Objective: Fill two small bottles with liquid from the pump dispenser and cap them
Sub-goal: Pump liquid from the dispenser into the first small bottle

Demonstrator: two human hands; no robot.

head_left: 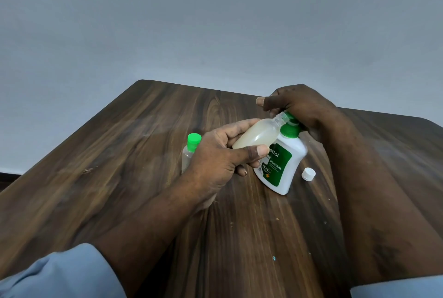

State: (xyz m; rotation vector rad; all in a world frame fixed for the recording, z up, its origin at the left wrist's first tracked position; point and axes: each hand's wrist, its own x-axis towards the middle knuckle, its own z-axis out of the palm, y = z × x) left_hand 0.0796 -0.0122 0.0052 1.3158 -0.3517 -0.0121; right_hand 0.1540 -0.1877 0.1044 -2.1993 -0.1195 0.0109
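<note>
Cloudy oval bottle (pixel 254 133) clasped in left grip (pixel 215 157); right grip (pixel 302 106) wraps the glossy pump dispenser (pixel 286 166).

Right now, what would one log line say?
step: filling | left hand: holds uncapped small bottle, mouth at nozzle | right hand: on pump dispenser top | green-capped bottle: standing | white cap: on table

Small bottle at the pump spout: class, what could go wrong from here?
The small bottle is tilted and looks nearly full; a press by the right hand could overflow it onto the pump dispenser. The left hand could knock the green-capped bottle beside it. The loose white cap could get knocked away.
</note>
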